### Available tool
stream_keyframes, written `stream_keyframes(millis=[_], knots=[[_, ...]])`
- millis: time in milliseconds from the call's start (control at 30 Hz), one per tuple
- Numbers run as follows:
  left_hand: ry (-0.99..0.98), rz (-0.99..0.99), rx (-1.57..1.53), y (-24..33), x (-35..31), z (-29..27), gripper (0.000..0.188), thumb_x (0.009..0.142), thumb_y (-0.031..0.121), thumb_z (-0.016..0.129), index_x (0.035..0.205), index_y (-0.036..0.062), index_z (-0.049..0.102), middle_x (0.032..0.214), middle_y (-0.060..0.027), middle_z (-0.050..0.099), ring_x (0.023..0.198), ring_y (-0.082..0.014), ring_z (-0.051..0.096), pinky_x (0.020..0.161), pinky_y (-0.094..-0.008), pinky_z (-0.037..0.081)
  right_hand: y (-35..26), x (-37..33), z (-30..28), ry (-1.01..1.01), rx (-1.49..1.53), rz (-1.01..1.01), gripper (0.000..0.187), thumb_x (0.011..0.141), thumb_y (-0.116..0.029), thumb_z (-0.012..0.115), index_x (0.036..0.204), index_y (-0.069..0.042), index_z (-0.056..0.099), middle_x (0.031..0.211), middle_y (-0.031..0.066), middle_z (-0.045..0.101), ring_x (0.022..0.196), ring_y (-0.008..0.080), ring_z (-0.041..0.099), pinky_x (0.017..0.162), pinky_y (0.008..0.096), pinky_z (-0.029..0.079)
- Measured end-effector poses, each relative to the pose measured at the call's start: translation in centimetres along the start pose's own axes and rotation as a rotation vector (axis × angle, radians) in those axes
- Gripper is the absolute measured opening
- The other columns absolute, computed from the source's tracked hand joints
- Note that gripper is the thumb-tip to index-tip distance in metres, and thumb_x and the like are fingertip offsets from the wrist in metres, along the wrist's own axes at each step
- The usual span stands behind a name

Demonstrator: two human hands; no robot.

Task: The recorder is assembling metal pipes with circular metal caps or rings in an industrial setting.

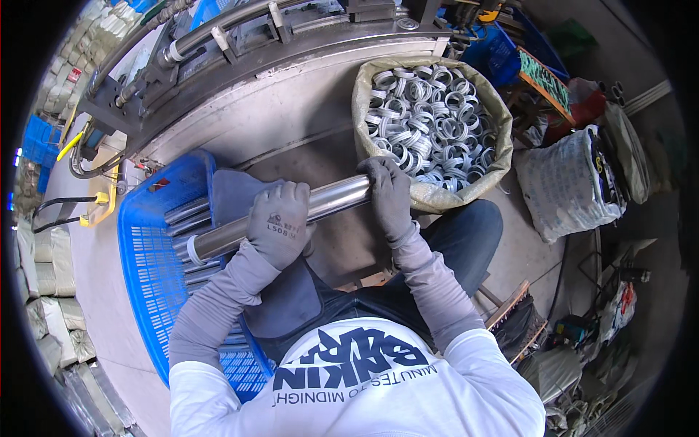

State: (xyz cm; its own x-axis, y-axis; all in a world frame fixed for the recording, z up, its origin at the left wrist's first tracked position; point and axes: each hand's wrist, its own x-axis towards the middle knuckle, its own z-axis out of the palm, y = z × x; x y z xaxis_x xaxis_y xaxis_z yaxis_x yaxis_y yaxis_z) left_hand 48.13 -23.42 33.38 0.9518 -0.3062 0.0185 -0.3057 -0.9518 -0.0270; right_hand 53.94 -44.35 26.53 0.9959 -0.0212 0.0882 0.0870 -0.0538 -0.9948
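A shiny metal tube lies slantwise across my lap, its right end higher in the picture. My left hand, in a grey glove, is wrapped round its middle-left part. At the right end my gloved right hand closes over the tube's tip and hides it. A white ring sits around the tube's left end. Under that end stands a blue plastic basket holding several similar metal tubes. Just beyond my right hand is a woven sack full of loose white rings.
A dark grey pad lies over my left thigh. Ahead runs a metal machine bench with rods and hoses. To the right are a stuffed white sack and a blue crate. Wrapped bundles are stacked at far left.
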Motion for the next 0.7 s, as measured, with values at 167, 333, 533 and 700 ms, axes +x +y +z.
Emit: stream_keyframes(millis=[167,333,533,700], knots=[[0.004,0.020,-0.037,-1.5,-1.6,-1.6,0.060,0.071,0.028,0.084,0.122,0.0068,0.060,0.112,-0.0141,0.067,0.105,-0.0334,0.066,0.089,-0.0458,0.051,0.8,2.9,-2.4,-0.099,-0.231,-0.232,0.031,0.100,-0.023,0.063,0.116,0.002,0.069,0.109,0.0155,0.069,0.103,0.0262,0.066,0.093,0.0365,0.051],[0.127,-0.053,-0.168,-3.3,-2.6,-0.3,0.062,0.073,0.029,0.080,0.127,0.0052,0.059,0.108,-0.0170,0.066,0.102,-0.0366,0.065,0.086,-0.0491,0.050,6.1,10.9,-8.6,0.062,-1.085,-0.294,0.055,0.084,-0.034,0.079,0.132,-0.010,0.068,0.137,0.0201,0.063,0.120,0.0388,0.064,0.103,0.0450,0.052],[0.172,-0.088,-0.202,-3.8,-3.4,0.1,0.064,0.072,0.030,0.080,0.127,0.0049,0.060,0.107,-0.0174,0.066,0.101,-0.0373,0.065,0.086,-0.0488,0.051,6.2,9.4,-10.0,-0.018,-1.044,-0.365,0.017,0.079,-0.014,0.079,0.095,-0.009,0.077,0.115,0.0165,0.069,0.104,0.0372,0.068,0.088,0.0466,0.056],[0.182,-0.087,-0.204,-3.9,-3.8,0.1,0.065,0.071,0.030,0.081,0.127,0.0040,0.061,0.107,-0.0178,0.066,0.101,-0.0381,0.065,0.087,-0.0489,0.051,2.8,6.3,-9.0,0.067,-0.872,-0.396,0.015,0.081,-0.008,0.080,0.090,-0.001,0.071,0.137,0.0194,0.065,0.117,0.0377,0.067,0.098,0.0448,0.055]])
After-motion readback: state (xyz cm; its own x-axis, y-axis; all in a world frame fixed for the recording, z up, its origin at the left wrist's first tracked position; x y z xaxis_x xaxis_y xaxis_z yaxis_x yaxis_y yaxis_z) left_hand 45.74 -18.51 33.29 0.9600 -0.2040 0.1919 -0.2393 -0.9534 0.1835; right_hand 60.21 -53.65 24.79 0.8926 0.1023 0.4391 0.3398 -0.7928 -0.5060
